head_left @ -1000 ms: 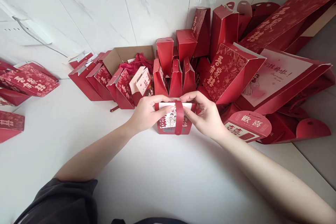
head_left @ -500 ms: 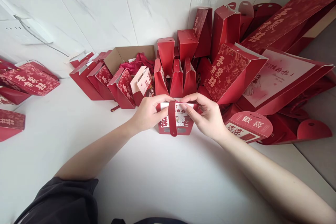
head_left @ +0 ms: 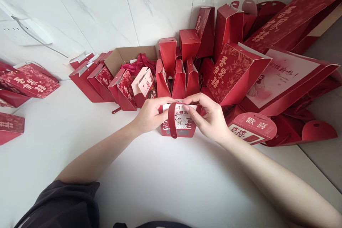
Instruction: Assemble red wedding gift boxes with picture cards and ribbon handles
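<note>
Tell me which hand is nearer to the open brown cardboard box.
Left. The left hand is on the near side of the cardboard box; the right hand is farther off, to its right.

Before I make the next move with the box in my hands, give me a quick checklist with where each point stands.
1. Left hand at the top edge of the red box: ok.
2. Right hand at the same edge, other side: ok.
3. Strap centred on the front: not ok, it curves down left of centre.
4. Top edge fully closed: cannot tell, the hands partly cover it.
5. Bare table on the near side: ok.
</note>
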`<state>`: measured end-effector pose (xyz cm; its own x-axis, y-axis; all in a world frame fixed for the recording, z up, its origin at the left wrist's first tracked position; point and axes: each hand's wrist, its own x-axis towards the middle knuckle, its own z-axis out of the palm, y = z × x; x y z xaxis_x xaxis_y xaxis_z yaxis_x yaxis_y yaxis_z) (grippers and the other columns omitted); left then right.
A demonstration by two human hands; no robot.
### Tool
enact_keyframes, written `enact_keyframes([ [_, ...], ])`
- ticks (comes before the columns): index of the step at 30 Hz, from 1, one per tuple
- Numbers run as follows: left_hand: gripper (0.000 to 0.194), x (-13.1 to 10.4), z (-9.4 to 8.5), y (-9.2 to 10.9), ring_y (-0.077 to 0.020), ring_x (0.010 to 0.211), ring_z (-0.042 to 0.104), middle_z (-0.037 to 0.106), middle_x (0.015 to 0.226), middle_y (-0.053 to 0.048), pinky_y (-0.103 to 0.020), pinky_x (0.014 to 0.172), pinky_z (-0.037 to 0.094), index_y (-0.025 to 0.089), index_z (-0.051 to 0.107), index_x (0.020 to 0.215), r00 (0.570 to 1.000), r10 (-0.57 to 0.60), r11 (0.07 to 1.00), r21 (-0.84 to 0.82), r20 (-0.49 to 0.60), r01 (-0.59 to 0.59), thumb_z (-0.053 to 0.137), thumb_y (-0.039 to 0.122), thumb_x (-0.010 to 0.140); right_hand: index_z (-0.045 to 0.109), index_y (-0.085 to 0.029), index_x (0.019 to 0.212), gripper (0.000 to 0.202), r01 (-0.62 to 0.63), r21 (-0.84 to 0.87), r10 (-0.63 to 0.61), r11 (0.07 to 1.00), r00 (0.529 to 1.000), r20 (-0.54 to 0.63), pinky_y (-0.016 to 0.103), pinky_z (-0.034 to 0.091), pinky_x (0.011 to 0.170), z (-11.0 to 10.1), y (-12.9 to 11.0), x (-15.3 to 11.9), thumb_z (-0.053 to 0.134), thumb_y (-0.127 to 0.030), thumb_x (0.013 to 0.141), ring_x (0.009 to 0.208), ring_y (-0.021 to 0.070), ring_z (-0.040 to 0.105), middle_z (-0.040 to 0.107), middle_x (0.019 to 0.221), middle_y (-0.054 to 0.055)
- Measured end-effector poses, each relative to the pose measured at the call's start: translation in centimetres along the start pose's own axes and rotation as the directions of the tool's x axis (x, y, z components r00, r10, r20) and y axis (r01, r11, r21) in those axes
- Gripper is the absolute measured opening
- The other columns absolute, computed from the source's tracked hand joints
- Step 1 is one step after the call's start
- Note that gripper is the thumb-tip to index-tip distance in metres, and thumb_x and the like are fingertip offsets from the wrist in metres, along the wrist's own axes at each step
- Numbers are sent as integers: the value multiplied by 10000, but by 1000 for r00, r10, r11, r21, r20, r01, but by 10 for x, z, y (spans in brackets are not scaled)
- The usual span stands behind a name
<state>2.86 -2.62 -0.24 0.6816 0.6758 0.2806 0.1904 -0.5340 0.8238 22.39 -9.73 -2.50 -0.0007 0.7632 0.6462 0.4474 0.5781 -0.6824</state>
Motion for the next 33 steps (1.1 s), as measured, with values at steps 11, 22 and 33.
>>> enact_keyframes([
  [11, 182, -7, 14, 8, -154, 747, 697, 768, 888, -35, -233, 667, 549, 184, 752, 1003, 982, 89, 978, 200, -166, -54, 670, 273, 866, 608, -246, 885, 90, 223, -540, -320, 811, 943, -90, 495, 447, 858, 4, -4, -7, 687, -275, 852, 962, 286, 599, 624, 988, 82],
  [22, 187, -21, 30, 5, -184, 800, 687, 755, 904, -50, -311, 762, 539, 193, 677, 1058, 884, 421, 743, 637, -202, -208, 579, 180, 899, 587, -228, 876, 55, 109, -484, -172, 868, 981, -87, 521, 420, 951, 6, -19, -11, 639, -217, 860, 1194, 325, 557, 605, 1324, 110],
  [33, 215, -20, 30, 18, -173, 952, 694, 743, 1051, -31, -300, 874, 555, 212, 653, 1094, 927, 291, 875, 458, -238, -157, 562, 156, 907, 598, -259, 965, 191, 322, -609, -390, 725, 921, 23, 514, 435, 1041, 1, -14, -10, 518, -92, 916, 1324, 296, 522, 562, 1446, 49],
])
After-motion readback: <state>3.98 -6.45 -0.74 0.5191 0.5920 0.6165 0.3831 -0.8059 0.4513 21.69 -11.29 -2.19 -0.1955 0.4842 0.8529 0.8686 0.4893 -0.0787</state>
